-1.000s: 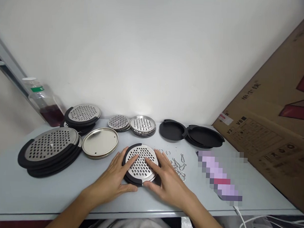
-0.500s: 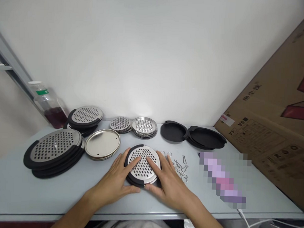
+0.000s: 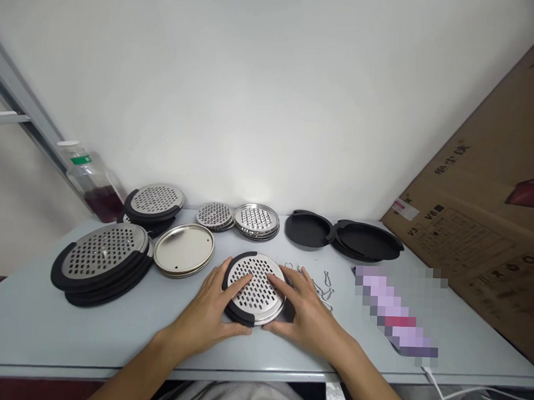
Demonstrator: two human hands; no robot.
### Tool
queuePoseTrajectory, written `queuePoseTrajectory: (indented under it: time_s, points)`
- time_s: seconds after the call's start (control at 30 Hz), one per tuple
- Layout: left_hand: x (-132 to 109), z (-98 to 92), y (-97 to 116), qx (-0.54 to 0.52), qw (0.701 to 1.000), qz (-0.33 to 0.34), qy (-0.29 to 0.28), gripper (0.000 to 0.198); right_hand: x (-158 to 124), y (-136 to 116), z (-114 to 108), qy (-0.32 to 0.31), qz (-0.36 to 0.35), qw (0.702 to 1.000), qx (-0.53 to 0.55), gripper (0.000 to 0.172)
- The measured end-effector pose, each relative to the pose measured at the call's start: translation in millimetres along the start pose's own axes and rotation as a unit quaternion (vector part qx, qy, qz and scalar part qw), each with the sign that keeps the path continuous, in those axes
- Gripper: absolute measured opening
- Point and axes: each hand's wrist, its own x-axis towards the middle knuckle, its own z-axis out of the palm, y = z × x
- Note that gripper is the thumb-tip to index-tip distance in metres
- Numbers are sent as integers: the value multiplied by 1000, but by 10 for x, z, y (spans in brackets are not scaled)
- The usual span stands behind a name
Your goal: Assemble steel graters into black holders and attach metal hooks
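Observation:
A round perforated metal disc in a black rim (image 3: 256, 288) lies on the grey table (image 3: 113, 329) in front of me. My left hand (image 3: 210, 312) lies flat against its left side, fingers stretched out, index finger on the metal. My right hand (image 3: 309, 315) rests on its right side the same way, fingers spread and pressing down on the disc. Small metal clips and rings (image 3: 322, 283) lie just right of my right hand.
Stacks of black-rimmed perforated discs (image 3: 102, 262) (image 3: 153, 205) sit at the left, plain metal lids (image 3: 184, 249) beside them. Small perforated discs (image 3: 214, 215) (image 3: 256, 220) and black rims (image 3: 342, 237) line the back. A bottle (image 3: 90, 179) stands far left, a cardboard box (image 3: 480, 231) at right.
Both hands stay pressed on the disc. The view has shifted a little, so everything sits slightly further right in the picture.

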Motion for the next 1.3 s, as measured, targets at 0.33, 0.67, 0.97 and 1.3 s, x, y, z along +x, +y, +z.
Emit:
queuePoseTrajectory:
  time_s: [0.33, 0.67, 0.97, 1.3]
  points:
    - [51, -104, -1, -72, 995, -16, 68, 84, 17, 76, 58, 58, -24, 998, 17, 63]
    - [-1, -50, 60, -214, 965, 76, 134, 38, 4, -19, -14, 235, -55, 964, 110, 40]
    - [64, -3, 147, -290, 926, -105, 219, 68, 1, -46, 59, 93, -8, 980, 175, 92]
    - [79, -17, 135, -250, 943, -172, 133, 93, -52, -28, 57, -1, 16, 991, 129, 78]
